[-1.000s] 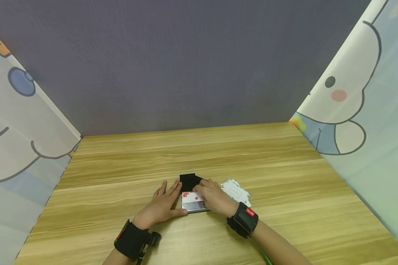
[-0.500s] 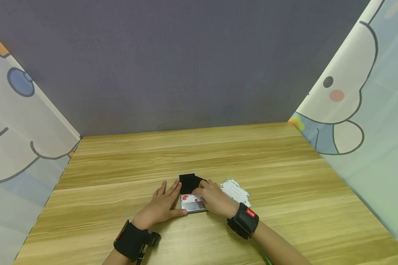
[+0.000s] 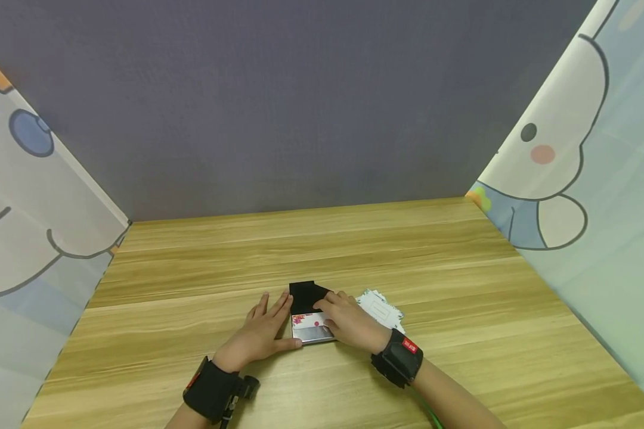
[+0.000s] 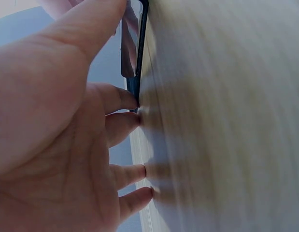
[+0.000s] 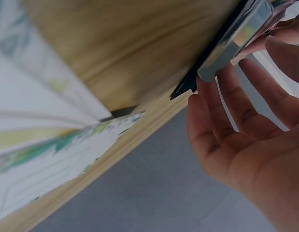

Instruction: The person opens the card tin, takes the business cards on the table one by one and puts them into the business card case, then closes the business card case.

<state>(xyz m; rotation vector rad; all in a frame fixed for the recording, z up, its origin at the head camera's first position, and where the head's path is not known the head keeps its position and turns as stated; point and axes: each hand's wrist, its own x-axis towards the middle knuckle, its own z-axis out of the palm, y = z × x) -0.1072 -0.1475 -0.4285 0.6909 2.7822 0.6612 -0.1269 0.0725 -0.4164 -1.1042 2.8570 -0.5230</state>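
Note:
A small card case (image 3: 312, 335) lies on the table with its black flap (image 3: 302, 297) unfolded away from me and its silver face up. On it lies a white card (image 3: 302, 321) with red flowers and a pink dot, partly hidden by my right hand. My left hand (image 3: 260, 338) spreads along the case's left side, thumb at the near corner and fingertips by the flap. Over the right side, my right hand (image 3: 353, 323) has its fingertips against the case's silver edge (image 5: 236, 43), thumb held apart; whether it presses the card cannot be seen.
Beside my right hand lies a loose pile of white cards (image 3: 378, 308) with green leafy borders, partly under the wrist. The wooden table (image 3: 204, 262) runs back to a grey panel (image 3: 300, 119). Cartoon-printed sheets (image 3: 547, 179) hang at both sides.
The flowered card has shifted slightly toward me over the silver face. My right hand has moved a little to the right, its index fingertip off the card. The left hand stays put.

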